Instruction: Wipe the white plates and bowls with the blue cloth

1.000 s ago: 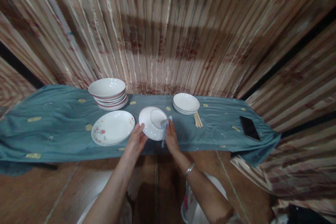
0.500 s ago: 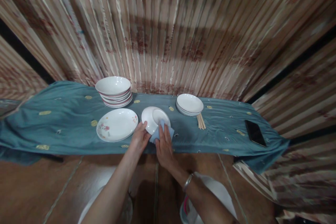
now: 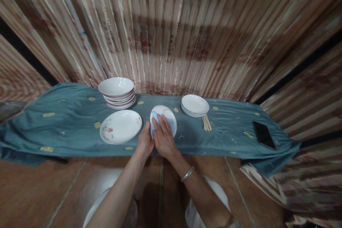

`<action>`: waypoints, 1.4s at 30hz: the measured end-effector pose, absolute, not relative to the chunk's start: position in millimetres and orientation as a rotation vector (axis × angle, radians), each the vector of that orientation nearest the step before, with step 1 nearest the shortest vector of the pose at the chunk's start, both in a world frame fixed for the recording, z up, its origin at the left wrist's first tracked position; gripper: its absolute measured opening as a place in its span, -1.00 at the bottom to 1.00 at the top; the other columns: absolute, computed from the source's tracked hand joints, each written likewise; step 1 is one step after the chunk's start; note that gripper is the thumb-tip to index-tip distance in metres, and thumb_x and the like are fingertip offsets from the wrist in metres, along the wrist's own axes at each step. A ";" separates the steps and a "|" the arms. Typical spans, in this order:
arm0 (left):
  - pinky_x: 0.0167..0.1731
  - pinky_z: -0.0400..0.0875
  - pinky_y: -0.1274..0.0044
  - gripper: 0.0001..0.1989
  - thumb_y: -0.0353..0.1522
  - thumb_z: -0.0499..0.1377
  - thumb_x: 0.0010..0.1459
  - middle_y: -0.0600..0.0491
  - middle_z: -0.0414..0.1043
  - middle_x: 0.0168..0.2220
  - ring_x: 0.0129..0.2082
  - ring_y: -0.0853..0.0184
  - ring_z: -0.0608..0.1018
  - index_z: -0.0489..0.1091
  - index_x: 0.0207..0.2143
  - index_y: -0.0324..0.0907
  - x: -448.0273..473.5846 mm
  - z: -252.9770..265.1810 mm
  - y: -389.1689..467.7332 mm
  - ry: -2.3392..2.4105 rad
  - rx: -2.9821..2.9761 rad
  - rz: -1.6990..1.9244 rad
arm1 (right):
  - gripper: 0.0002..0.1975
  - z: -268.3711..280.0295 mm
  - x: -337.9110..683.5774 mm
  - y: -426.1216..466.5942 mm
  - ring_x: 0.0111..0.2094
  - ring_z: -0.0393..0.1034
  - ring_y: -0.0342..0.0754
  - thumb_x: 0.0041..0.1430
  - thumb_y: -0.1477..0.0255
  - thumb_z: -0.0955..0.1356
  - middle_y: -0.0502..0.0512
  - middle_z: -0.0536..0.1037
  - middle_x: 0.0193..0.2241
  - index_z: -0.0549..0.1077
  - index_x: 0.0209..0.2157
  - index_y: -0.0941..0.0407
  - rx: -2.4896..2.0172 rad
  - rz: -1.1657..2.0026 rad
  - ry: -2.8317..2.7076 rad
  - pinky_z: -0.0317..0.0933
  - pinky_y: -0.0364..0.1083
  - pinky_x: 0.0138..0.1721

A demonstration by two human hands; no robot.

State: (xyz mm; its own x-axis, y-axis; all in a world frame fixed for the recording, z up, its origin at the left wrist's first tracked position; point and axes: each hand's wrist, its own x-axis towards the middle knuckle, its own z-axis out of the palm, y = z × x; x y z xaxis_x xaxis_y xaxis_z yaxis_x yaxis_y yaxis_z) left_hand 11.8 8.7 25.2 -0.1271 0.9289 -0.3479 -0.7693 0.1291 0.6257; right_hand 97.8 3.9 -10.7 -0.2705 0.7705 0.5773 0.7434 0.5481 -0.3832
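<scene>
1. Curtain (image 3: 171, 32): striped brown-and-cream fabric hanging behind the whole scene, closing off the back edge of the surface.
2. Teal cloth (image 3: 229, 131): spread over a long low surface, with small yellow motifs on it; it gives all the dishes a soft bed to sit on.
3. Flowered plate (image 3: 120, 126): lies flat and alone on the teal cloth, just left of the hands and apart from the stacks.
4. Stack of bowls (image 3: 116, 92): red-rimmed, nested, at the back left near the curtain, out of the way of the hands.
5. Stack of small plates (image 3: 195, 105): white, nested, at the back right, within reach of the right arm.
6. White plate (image 3: 166, 111): the item in hand. It is tipped up on edge over the teal cloth, between the flowered plate and the stack of small plates, with one face turned toward the person so it can be rubbed.
7. Right hand (image 3: 163, 136): fingers spread flat, pressing a blue rag (image 3: 171, 125) against the white plate's face; a bangle is on the wrist. It is a palm press, not a pinch.
8. Left hand (image 3: 146, 141): curled around the white plate's left rim, bracing it against the rubbing pressure.
9. Phone (image 3: 264, 134): dark, lying flat far to the right, well apart from the dishes.
10. Chopsticks (image 3: 206, 123): a small bundle just beside the stack of small plates, touching nothing else.
</scene>
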 end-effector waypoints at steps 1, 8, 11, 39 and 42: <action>0.06 0.40 0.48 -0.81 -0.31 0.19 0.18 -0.05 0.60 -0.13 0.05 0.22 0.53 0.52 -0.20 -0.20 13.6 24.6 7.4 0.847 0.247 1.468 | -0.50 -5.7 96.5 6.2 0.41 -0.24 0.06 0.34 0.46 0.15 0.21 0.09 0.36 0.19 0.29 0.17 -1.225 0.045 -2.043 -0.08 0.17 0.36; 0.09 0.39 0.36 -0.64 -0.15 0.15 0.20 -0.07 0.58 -0.08 0.13 0.14 0.46 0.49 -0.07 -0.16 16.5 24.0 4.0 0.727 0.241 1.357 | -0.54 4.5 93.3 11.5 0.40 -0.17 0.07 0.34 0.49 0.16 0.19 0.19 0.32 0.27 0.25 0.11 -1.239 -0.017 -2.067 -0.05 0.19 0.32; 0.05 0.41 0.43 -0.76 -0.22 0.13 0.23 -0.01 0.59 -0.14 0.09 0.19 0.50 0.51 -0.17 -0.12 13.9 26.8 4.8 0.772 0.158 1.389 | -0.54 -5.5 96.7 8.8 0.39 -0.13 0.08 0.34 0.48 0.17 0.17 0.21 0.31 0.28 0.24 0.09 -1.213 -0.044 -2.101 -0.02 0.18 0.31; -0.47 0.34 0.61 -0.67 -0.43 0.46 -0.28 0.05 0.56 -0.50 -0.53 0.41 0.51 0.48 -0.39 -0.28 -2.6 7.4 9.1 0.813 0.456 1.282 | -0.43 -55.4 162.2 -42.9 0.38 -0.09 0.13 0.26 0.68 0.15 0.23 0.27 0.27 0.19 0.29 0.19 -1.021 -0.286 -2.382 0.23 0.15 0.22; -0.45 0.36 0.61 -0.64 -0.40 0.48 -0.31 0.07 0.56 -0.49 -0.52 0.42 0.52 0.49 -0.38 -0.25 2.1 11.5 7.6 0.810 0.472 1.289 | -0.44 -53.9 164.6 -43.7 0.39 -0.12 0.12 0.28 0.66 0.16 0.24 0.27 0.27 0.17 0.30 0.18 -1.042 -0.286 -2.346 0.23 0.15 0.23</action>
State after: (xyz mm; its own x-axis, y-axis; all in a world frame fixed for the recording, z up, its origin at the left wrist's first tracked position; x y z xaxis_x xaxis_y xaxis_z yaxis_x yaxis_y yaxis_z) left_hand 2.1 7.6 11.5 0.0668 0.9626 -0.2626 -0.6546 0.2408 0.7165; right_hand 164.6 -43.7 -53.9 -0.5473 0.6183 0.5641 0.7358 0.6766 -0.0277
